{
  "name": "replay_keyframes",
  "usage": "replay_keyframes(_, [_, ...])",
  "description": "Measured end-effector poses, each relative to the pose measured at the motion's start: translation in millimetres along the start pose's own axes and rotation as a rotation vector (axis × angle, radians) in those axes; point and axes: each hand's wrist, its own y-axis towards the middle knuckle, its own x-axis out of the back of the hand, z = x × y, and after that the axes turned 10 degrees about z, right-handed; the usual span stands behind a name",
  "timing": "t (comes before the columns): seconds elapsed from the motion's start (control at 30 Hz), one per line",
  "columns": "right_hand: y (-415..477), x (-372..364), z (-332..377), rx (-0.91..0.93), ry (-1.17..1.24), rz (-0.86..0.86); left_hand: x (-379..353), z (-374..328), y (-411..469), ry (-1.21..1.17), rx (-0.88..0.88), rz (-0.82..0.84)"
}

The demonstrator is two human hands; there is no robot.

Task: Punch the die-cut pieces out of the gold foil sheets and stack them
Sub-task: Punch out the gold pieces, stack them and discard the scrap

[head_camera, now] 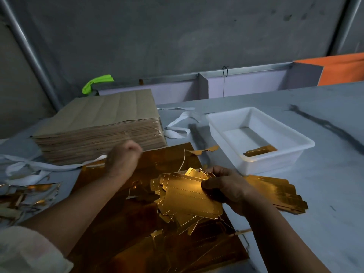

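Observation:
A gold foil sheet [137, 229] lies flat on the table in front of me. My right hand [226, 186] grips a loose bunch of punched-out gold pieces [189, 196] over the sheet, thumb on top. My left hand [123, 156] is raised above the sheet's far end in a curled fist; it is motion-blurred and nothing shows in it. A neat stack of gold pieces [279, 192] lies on the table just right of my right hand. A few more gold pieces [260, 150] lie inside the white tub [291, 146].
A tall pile of brown-backed sheets [102, 125] stands at the back left. White straps [179, 125] trail across the table behind it. Gold foil scraps [25, 194] lie at the left edge. A low partition [202, 85] runs along the table's far side.

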Motion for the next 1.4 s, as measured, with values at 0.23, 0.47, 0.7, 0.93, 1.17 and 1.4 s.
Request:
replay_keyframes(0.23, [0.8, -9.2, 3.2, 0.029, -0.058, 0.041, -17.8, -43.7, -21.1, 0.259, -0.043, 0.946])
replay_keyframes(0.47, [-1.2, -10.1, 1.5, 0.080, -0.100, -0.044, -29.3, -43.7, -22.6, 0.185, -0.060, 0.958])
replay_keyframes(0.7, [8.7, -7.5, 2.9, 0.043, -0.042, -0.131, -26.1, -42.8, -25.9, 0.176, -0.024, 0.964])
replay_keyframes(0.93, [9.0, 1.0, -5.9, 0.035, 0.085, -0.338, -12.8, -27.6, -22.6, -0.038, 0.077, 0.940])
replay_keyframes(1.17, [10.1, -5.7, -4.5, 0.132, -0.223, -0.511, -7.2, -23.1, -22.4, -0.421, 0.194, 0.768])
replay_keyframes(1.4, [-2.3, -15.5, 7.8, 0.403, -0.235, -0.726, -15.1, -24.1, -27.5, -0.595, 0.267, 0.551])
